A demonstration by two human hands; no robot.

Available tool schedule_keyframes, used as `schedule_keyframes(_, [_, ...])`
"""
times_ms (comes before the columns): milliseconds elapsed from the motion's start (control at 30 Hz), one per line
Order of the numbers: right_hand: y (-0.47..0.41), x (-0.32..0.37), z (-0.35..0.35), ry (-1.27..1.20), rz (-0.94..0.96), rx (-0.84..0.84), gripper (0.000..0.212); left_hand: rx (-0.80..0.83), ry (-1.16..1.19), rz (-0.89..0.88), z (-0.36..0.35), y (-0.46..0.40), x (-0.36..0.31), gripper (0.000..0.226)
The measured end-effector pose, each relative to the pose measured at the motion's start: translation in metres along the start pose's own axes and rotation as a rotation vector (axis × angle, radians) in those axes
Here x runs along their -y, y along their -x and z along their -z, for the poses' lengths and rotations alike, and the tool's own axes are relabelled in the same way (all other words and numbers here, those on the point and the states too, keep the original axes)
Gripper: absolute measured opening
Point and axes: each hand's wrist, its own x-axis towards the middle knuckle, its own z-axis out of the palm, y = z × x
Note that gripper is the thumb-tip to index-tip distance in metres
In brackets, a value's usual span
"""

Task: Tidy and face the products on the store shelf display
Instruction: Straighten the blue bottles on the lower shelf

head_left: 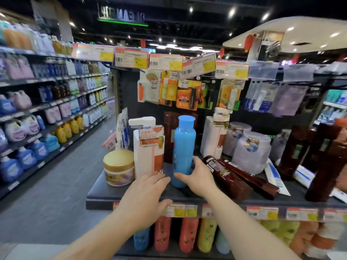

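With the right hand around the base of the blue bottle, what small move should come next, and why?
Probably set the blue bottle squarely upright beside the white pump bottle and release the grip. The right hand wraps its base, the left hand lies open on the shelf. Two brown bottles lying on their sides look like the next job.

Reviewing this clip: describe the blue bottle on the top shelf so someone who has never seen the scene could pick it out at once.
On the dark shelf at the aisle end, look near the front edge, just right of the white pump bottle. The blue bottle stands upright there, with the right hand wrapped around its base. It is the only all-blue item, cap included; its neighbours are white, brown or gold-lidded.
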Motion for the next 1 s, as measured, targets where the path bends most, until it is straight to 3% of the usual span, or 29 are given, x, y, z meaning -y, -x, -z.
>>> schedule_keyframes(200, [0.059, 0.026, 0.052, -0.001, 0.119, 0.031, 0.058, -0.055, 0.120, 0.000, 0.005, 0.006, -0.004, 0.071])
schedule_keyframes(367, [0.106, 0.044, 0.042, 0.006, 0.161, 0.157, 0.061, -0.028, 0.253, -0.035, 0.017, 0.030, 0.007, 0.076])
schedule_keyframes(567, [0.134, 0.061, -0.029, -0.028, 0.195, 0.296, 0.061, 0.054, 0.436, -0.073, 0.034, 0.080, 0.052, 0.045])
schedule_keyframes(767, [0.149, 0.052, -0.121, -0.055, 0.184, 0.397, 0.063, 0.170, 0.584, 0.174, 0.000, 0.140, 0.108, 0.038])
schedule_keyframes(1000, [0.152, -0.007, -0.228, -0.070, 0.159, 0.431, 0.069, 0.204, 0.780, 0.399, -0.100, 0.179, 0.157, 0.029])
